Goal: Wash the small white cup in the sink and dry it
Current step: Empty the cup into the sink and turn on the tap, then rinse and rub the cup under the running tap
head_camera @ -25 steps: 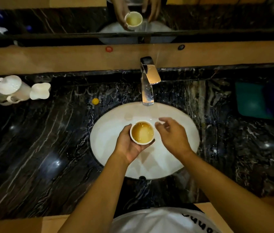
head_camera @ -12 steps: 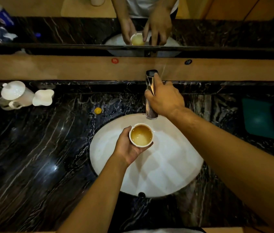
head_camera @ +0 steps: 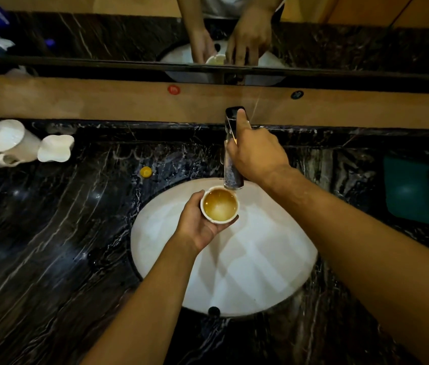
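My left hand (head_camera: 198,224) holds the small white cup (head_camera: 219,204) upright over the white oval sink (head_camera: 260,272), right under the spout of the chrome tap (head_camera: 233,169). The cup holds yellowish-brown liquid. My right hand (head_camera: 256,150) rests on the tap's lever, with the index finger stretched along its top. I cannot tell whether water is running.
A white teapot (head_camera: 10,142) and a white dish (head_camera: 55,148) stand at the back left of the black marble counter (head_camera: 50,246). A small yellow object (head_camera: 146,171) lies left of the tap. A teal cloth (head_camera: 416,191) lies at the right. A mirror runs along the back.
My right hand left the cup's side and went up onto the tap lever. My left hand carried the cup a little further back, under the spout.
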Motion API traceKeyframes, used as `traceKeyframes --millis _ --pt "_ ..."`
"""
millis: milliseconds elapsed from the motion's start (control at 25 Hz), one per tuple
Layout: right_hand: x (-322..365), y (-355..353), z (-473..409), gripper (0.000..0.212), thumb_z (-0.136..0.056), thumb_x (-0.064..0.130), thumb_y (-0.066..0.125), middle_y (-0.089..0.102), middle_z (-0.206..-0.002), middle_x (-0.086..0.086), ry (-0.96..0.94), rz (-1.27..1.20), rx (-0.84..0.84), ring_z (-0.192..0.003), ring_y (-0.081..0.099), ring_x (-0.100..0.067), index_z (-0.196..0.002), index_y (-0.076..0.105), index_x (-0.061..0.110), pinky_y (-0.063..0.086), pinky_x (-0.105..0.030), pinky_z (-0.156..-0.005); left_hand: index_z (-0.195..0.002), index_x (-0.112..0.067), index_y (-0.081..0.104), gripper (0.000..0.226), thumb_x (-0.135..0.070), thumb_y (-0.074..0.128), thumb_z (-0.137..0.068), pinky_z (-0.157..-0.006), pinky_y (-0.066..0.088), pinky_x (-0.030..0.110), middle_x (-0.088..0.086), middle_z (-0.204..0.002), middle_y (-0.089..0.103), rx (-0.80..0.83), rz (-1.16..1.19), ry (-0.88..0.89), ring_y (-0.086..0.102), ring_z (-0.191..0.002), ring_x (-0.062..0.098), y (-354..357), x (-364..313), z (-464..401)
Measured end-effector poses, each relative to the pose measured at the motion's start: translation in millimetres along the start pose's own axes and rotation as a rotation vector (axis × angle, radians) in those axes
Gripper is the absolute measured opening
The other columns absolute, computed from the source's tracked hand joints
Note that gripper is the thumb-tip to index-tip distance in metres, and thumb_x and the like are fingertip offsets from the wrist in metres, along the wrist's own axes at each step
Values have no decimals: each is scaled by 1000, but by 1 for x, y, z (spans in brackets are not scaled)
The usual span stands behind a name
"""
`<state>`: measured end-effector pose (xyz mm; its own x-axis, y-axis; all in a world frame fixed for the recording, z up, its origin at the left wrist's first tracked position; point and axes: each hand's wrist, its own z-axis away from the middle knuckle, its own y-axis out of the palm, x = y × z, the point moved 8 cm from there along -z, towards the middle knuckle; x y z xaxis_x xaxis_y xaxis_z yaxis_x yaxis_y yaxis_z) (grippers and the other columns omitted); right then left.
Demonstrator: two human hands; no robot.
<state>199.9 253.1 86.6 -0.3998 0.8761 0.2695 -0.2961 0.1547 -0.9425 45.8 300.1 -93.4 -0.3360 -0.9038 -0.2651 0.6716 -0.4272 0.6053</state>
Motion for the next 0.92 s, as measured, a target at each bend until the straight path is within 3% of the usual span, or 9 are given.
traceKeyframes --millis 240,440,520,600,720,840,920 --pt "2 -9 -9 69 -102 33 45 66 -113 -23 -31 -29 28 -82 50 -33 -162 16 14 44 -40 -67 -146 -8 50 57 -38 50 -98 -86 56 58 26 -143 57 -21 -17 13 60 -115 43 9 -3 1" --pt "2 -12 -15 66 -99 35 47 65 -117 -22 -58 -34 38 -98 60 -41 -156 26 12 42 -39 -70 -138 -10 57 47 -37 49 -99 -95 53 60 25 -134 64 -24 -24 18 62 -113 42 13 -5 6" --pt "2 -13 -16 59 -97 36 48 66 -116 -21 -68 -38 38 -95 58 -39 -150 34 11 41 -38 -70 -138 -10 57 47 -36 50 -99 -93 54 60 24 -129 66 -29 -37 21 63 -112 41 13 -4 6" --pt "4 -15 -16 53 -97 36 49 66 -113 -21 -74 -38 39 -91 56 -38 -142 41 10 40 -38 -70 -142 -8 54 53 -36 50 -98 -91 55 59 23 -133 65 -25 -50 18 63 -112 41 14 -3 6" --pt "4 -18 -16 49 -96 36 50 67 -114 -21 -68 -44 42 -99 61 -41 -137 45 9 39 -37 -70 -145 -8 52 56 -37 50 -97 -89 55 58 24 -138 63 -13 -65 15 63 -112 41 16 -2 5" --pt "3 -18 -14 58 -95 41 51 67 -117 -20 -56 -53 36 -99 61 -40 -146 41 13 45 -38 -72 -143 -7 54 55 -36 50 -97 -89 56 58 25 -138 62 -20 -51 16 64 -111 42 19 -1 5" --pt "-3 -15 -8 71 -93 54 50 66 -129 -14 -34 -179 35 -113 62 -37 -154 34 23 53 -42 -85 -143 -7 54 55 -37 50 -97 -91 56 58 26 -139 61 -25 -38 22 64 -112 42 20 -2 4"
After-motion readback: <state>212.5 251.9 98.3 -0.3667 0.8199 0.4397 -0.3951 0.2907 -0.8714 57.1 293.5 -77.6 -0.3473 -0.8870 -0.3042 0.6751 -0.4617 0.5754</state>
